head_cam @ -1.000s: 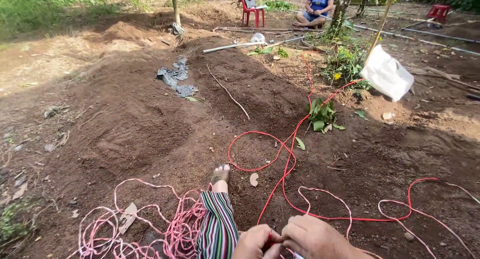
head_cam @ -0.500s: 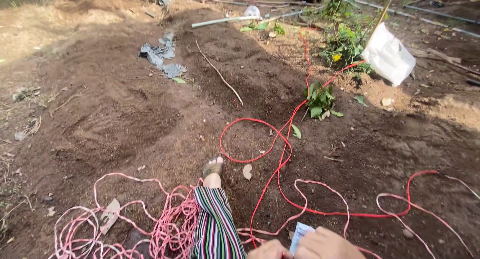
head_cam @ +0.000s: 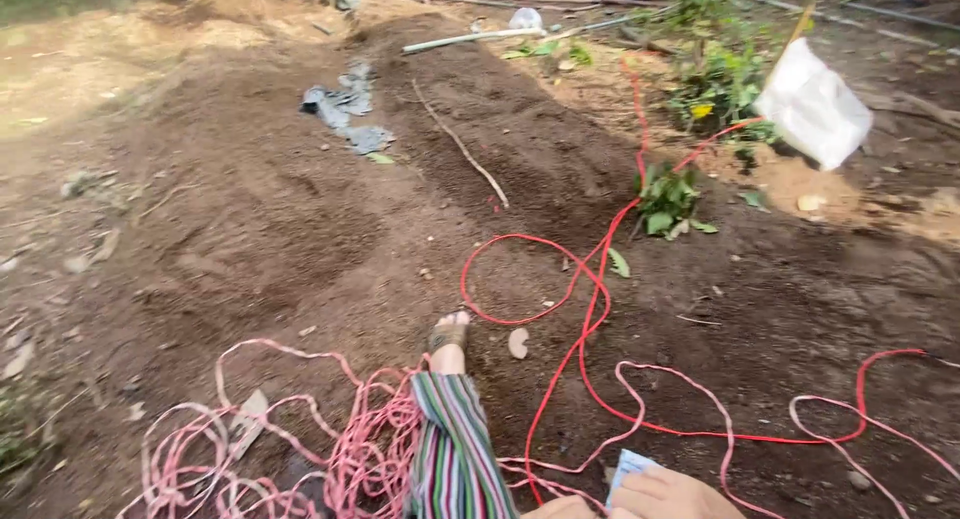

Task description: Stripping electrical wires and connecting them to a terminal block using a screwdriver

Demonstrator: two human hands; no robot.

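My right hand (head_cam: 672, 496) shows at the bottom edge, its fingers closed over a small pale blue and white packet (head_cam: 626, 469). Only a sliver of my left hand (head_cam: 558, 509) is visible beside it, too little to read its grip. A thin red cord (head_cam: 592, 319) loops over the dark soil in front of the hands and runs off toward the plants. A tangled heap of pink cord (head_cam: 330, 459) lies to the left of my leg in striped trousers (head_cam: 455, 449), with my sandalled foot (head_cam: 448, 337) resting on the soil.
Raised beds of dark soil (head_cam: 300, 209) fill the middle. Small green plants (head_cam: 668, 201) and a white plastic bag (head_cam: 812, 107) stand at the right. Grey rubbish (head_cam: 345, 104), a long stick (head_cam: 462, 144) and a pale pipe (head_cam: 470, 41) lie farther off.
The view has tilted down and moved closer to the soil. My hands have slipped toward the bottom edge, and the pale blue packet now shows in the right one.
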